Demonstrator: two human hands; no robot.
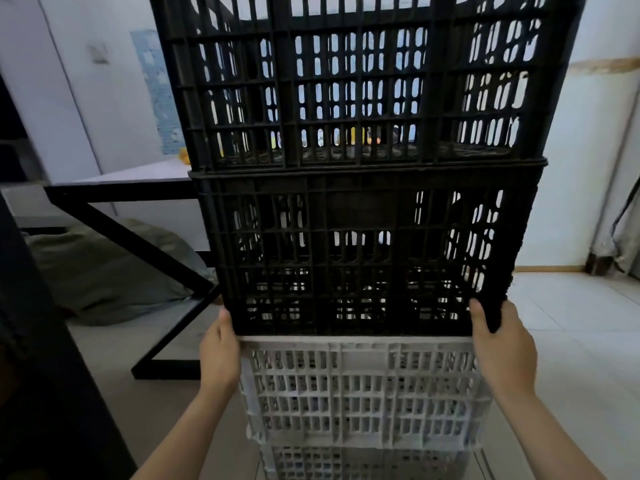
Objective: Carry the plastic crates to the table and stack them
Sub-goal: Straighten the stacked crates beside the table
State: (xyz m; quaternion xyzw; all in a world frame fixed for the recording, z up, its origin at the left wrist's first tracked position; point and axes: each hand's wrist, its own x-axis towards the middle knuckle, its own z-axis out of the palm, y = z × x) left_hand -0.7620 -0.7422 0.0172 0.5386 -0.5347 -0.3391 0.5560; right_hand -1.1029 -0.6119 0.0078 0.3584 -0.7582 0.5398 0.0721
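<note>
Crate stack centre frame, both hands on its sides at the black/white joint.

Left to right: dark table (138, 178) with black Z-shaped legs at mid left, a grey-green sack (104, 268) on the floor under it. Left hand (220, 355) lies flat against the left side of the stack where the lower black crate (363, 251) meets the white crate (363, 393); thumb up along the black crate's corner, other fingers hidden behind, so their curl can't be told. Upper black crate (360, 81) sits on the lower black one and fills the top of frame; a second white crate (363, 462) shows at bottom edge. Right hand (504, 344) clamps the lower black crate's bottom right corner, thumb in front, fingers wrapped round the side. Tiled floor (571, 323) at right.
</note>
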